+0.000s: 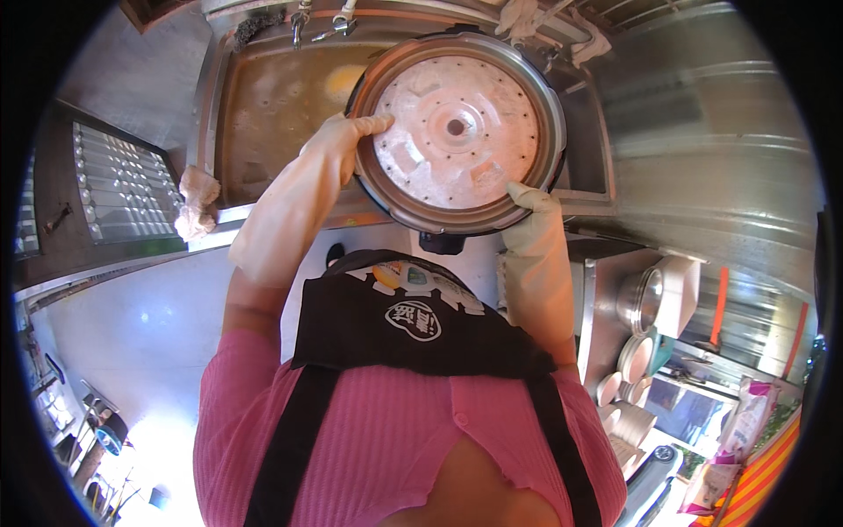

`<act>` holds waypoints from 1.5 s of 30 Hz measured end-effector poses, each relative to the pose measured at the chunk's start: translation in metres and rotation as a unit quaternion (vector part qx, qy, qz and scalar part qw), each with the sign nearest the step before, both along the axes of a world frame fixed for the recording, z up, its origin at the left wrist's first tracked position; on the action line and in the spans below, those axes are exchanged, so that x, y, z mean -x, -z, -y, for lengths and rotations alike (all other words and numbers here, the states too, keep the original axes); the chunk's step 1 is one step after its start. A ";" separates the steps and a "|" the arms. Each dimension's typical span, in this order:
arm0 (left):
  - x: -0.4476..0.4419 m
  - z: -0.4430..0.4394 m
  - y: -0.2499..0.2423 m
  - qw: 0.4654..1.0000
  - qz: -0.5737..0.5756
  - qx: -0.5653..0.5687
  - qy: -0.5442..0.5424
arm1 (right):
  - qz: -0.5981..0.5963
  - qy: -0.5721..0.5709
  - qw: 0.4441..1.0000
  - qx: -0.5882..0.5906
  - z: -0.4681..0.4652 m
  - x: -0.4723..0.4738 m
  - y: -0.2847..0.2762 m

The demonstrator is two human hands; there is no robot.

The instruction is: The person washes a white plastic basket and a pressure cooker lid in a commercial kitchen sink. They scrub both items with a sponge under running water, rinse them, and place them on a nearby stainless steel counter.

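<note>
A large round pressure cooker lid (421, 92) is held up in front of me over the sink, its metal inner face towards me. Small holes ring that face, and a larger dark hole sits in its centre. My left hand (346, 138), in a pale rubber glove, grips the left rim with the thumb on the inner face. On the lower right rim, my right hand (537, 211) holds on in a matching glove. The fingers of both hands are mostly hidden behind the lid. A black handle (441, 244) sticks out below the rim.
Murky brown water fills the left basin (276, 112); the lid partly covers the right basin (583, 151). Taps (339, 25) stand behind. A rag (197, 201) hangs at the left corner, and a dark scrubber (257, 27) lies on the back edge. Stacked bowls (635, 359) are at right.
</note>
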State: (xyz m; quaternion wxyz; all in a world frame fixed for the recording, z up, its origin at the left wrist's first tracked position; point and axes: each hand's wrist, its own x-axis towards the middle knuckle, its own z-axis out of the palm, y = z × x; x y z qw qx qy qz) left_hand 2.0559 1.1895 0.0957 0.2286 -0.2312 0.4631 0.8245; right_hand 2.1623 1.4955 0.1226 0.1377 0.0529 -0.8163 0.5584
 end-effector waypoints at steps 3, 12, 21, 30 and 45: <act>-0.002 0.004 -0.005 0.995 -0.047 0.071 0.057 | 0.253 0.128 0.840 0.464 -0.001 -0.001 0.006; -0.056 0.192 0.017 0.528 -0.054 0.840 0.112 | 0.293 0.165 0.805 0.488 -0.057 -0.058 0.017; -0.067 0.285 0.136 0.578 -0.173 0.787 0.125 | 0.286 0.159 0.806 0.493 -0.060 -0.074 0.069; -0.029 0.223 0.079 0.567 -0.135 0.799 0.149 | 0.239 0.125 0.885 0.380 -0.048 -0.062 0.096; 0.332 0.290 0.160 0.437 -0.303 0.826 0.188 | 0.214 0.128 0.949 0.192 -0.010 -0.041 0.040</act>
